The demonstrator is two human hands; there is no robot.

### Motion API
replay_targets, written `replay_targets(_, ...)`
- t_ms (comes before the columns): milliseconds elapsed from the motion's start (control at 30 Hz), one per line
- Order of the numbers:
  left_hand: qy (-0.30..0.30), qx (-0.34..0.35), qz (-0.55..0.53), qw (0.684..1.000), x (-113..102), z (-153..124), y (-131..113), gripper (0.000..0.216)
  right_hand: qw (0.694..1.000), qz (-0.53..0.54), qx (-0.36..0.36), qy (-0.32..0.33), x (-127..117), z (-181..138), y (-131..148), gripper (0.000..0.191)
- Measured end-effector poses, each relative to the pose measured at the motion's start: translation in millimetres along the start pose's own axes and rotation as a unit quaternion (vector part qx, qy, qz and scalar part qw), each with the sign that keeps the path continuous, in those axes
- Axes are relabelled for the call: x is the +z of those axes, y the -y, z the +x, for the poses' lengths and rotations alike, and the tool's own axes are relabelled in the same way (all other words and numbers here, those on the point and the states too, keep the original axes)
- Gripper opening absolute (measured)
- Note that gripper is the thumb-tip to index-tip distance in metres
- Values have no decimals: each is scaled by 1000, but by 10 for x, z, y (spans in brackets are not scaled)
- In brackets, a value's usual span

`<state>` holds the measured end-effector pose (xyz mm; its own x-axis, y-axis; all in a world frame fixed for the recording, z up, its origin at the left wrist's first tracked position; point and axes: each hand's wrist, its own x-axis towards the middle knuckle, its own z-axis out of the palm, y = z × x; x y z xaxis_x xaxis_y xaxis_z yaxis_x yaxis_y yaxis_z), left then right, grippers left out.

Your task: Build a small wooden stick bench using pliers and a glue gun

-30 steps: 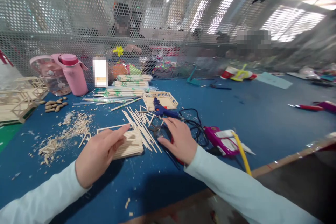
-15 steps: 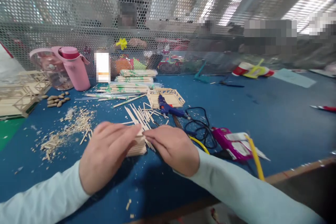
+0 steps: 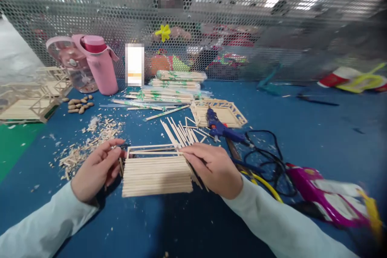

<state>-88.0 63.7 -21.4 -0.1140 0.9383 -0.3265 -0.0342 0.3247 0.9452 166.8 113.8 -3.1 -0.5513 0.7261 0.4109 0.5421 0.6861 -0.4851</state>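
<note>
A small model built of wooden sticks [image 3: 157,175] sits on the blue table in front of me, with a flat slatted base and a low rail frame along its far side. My right hand [image 3: 213,167] pinches the frame at its far right corner. Beside the left end is my left hand [image 3: 98,169], its curled fingers apart; some fingertips are hidden, and whether they touch the model I cannot tell. Loose wooden sticks [image 3: 178,131] lie just beyond. A blue glue gun [image 3: 223,129] rests partly on a second stick-built tray [image 3: 229,117].
Wood scraps [image 3: 90,145] and peanuts [image 3: 79,105] lie at left, near a pink bottle [image 3: 101,66] and more stick models [image 3: 28,107]. Bagged sticks [image 3: 175,88] are stacked behind. Right of me are a black cord [image 3: 272,137] and a magenta tool [image 3: 320,193]. A perforated metal screen [image 3: 121,12] stands at the back.
My left hand has moved off the top of the model to its left side, uncovering the slats and frame. My right hand stays at the right corner. The view has shifted.
</note>
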Motion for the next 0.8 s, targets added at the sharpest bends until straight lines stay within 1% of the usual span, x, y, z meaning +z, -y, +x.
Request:
replay_targets(67, 34, -8, -5, 999, 11, -18, 0, 49, 1000, 9, -12, 6, -2, 21, -1, 22)
replay_targets(100, 41, -9, -7, 999, 15, -26, -1, 49, 1000, 15, -14, 13, -4, 29, -3, 22)
replay_targets(267, 37, -15, -42, 998, 25, -30, 26, 49, 997, 40, 9, 61, -3, 51, -20, 23)
replay_targets(433, 39, -43, -81, 995, 34, -15, 66, 50, 995, 45, 21, 84, 19, 31, -24, 25)
replay_targets(700, 39, -97, -164, 981, 82, -61, 22, 52, 993, 41, 4, 111, 19, 7, -18, 29)
replay_targets(800, 32, -95, -154, 983, 90, -70, 13, 52, 992, 38, 0, 117, 24, 2, -19, 30)
